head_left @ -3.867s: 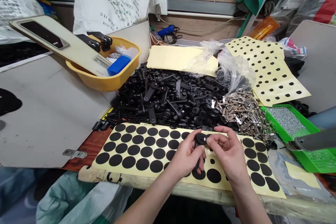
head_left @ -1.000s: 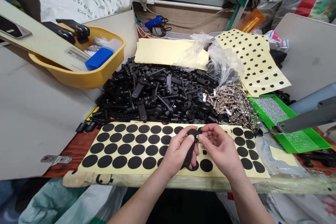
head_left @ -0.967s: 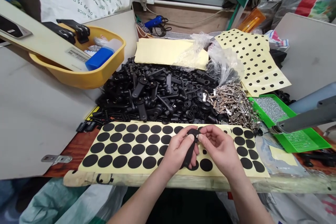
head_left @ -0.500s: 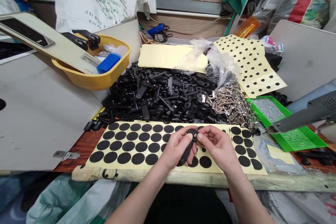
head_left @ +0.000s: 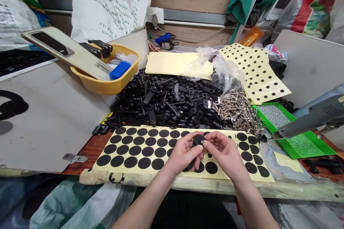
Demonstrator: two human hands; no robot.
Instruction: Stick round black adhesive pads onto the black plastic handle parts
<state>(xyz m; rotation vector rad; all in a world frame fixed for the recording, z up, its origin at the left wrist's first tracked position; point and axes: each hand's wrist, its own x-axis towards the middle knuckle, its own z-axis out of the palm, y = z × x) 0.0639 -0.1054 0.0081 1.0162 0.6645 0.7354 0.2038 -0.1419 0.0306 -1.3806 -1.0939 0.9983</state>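
Observation:
A black plastic part [head_left: 199, 139] with a round head is wrapped in the fingers of my left hand [head_left: 182, 154]. The thumb of that hand presses on the part's face. My right hand [head_left: 221, 152] pinches a small shiny metal piece [head_left: 202, 142] against the round head. Both hands are over a pale yellow sheet [head_left: 107, 166] carrying rows of round black discs [head_left: 144, 162]. Beyond the hands lies a heap of black plastic parts [head_left: 166, 103], with a pile of small metal clips [head_left: 236, 111] at its right.
A yellow basket [head_left: 107, 87] with a phone [head_left: 70, 55] across it stands at the left. At the right are a green tray [head_left: 314, 146] of small metal bits and a grey tool [head_left: 311, 116]. Dotted sheets [head_left: 264, 78] lie behind.
The camera view has shifted, so the scene sits slightly lower and the left side shows more. The black part has turned in my left hand, with its round face now more visible.

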